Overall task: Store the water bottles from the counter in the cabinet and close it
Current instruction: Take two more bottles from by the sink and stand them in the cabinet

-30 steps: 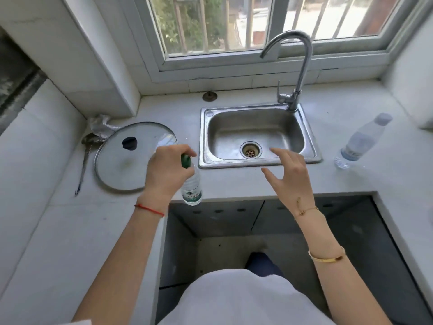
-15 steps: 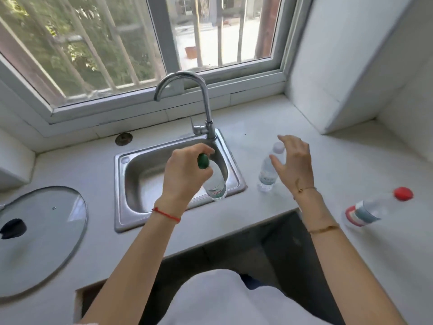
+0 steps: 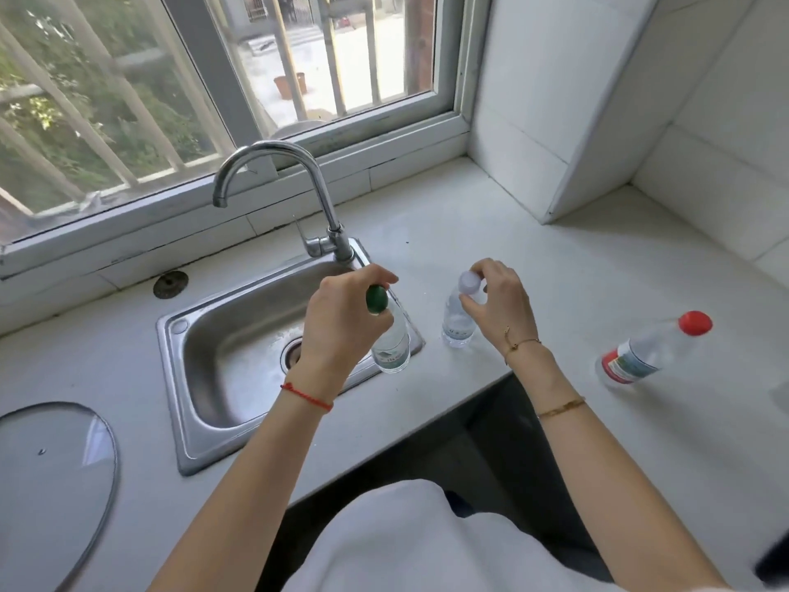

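The sink point(image 3: 222, 356) and tap point(image 3: 299, 173) are brushed, shiny metal, set in a pale, matt worktop point(image 3: 555, 271) that looks like stone. The three bottles point(image 3: 459, 322) are clear, glossy plastic; the lid point(image 3: 51, 484) is glass with a metal rim.

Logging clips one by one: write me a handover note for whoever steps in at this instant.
Left hand: holding the green-capped bottle by its neck, over the sink's right edge.
Right hand: fingers closing on the white-capped bottle's cap; bottle stands on the counter.
Red-capped bottle: on the counter, far right, untouched.
Done: none stored yet.
Left: store all three below, then close the cabinet.
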The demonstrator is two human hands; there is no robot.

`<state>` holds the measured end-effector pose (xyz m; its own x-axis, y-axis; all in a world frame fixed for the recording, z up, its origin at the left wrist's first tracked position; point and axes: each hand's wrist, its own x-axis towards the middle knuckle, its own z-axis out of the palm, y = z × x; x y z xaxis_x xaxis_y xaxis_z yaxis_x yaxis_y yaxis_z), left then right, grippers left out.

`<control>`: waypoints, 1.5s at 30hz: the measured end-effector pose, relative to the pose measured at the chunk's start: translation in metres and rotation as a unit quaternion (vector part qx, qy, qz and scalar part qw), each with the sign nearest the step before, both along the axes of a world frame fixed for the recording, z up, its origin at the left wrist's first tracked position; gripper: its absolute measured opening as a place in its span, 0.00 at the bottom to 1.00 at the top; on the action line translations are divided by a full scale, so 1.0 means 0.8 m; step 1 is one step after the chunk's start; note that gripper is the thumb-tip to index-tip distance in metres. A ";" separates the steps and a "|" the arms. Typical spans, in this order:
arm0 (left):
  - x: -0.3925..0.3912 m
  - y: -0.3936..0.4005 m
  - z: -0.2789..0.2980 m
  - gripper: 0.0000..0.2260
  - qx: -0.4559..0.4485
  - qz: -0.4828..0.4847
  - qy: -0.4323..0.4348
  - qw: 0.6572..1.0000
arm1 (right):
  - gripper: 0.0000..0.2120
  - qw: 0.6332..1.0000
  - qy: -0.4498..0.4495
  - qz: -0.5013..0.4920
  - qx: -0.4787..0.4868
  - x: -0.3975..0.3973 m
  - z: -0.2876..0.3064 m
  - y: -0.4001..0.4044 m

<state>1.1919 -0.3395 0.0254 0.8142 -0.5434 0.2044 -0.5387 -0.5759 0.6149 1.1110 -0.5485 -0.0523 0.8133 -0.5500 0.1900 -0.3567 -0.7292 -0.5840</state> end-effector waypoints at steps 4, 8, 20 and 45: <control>0.000 0.016 -0.001 0.17 0.010 -0.047 0.000 0.999 | 0.10 0.996 -0.055 -0.061 -0.025 -0.034 0.012 0.041; -0.007 0.035 0.000 0.18 0.018 -0.110 -0.005 0.994 | 0.11 0.989 -0.085 -0.116 -0.036 -0.071 0.033 0.092; -0.093 0.088 0.000 0.16 0.038 -0.339 -0.011 0.940 | 0.11 0.946 -0.105 -0.303 0.036 -0.238 0.035 0.278; -0.602 0.111 -0.037 0.16 0.045 -0.569 -0.004 0.821 | 0.11 0.869 -0.067 -0.491 -0.010 -0.771 0.000 0.411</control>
<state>0.7099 -0.2505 -0.0040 -0.2317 -0.9648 0.1247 -0.7632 0.2598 0.5916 0.4942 -0.2201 -0.0524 -0.0753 -0.9614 0.2648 -0.7430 -0.1230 -0.6579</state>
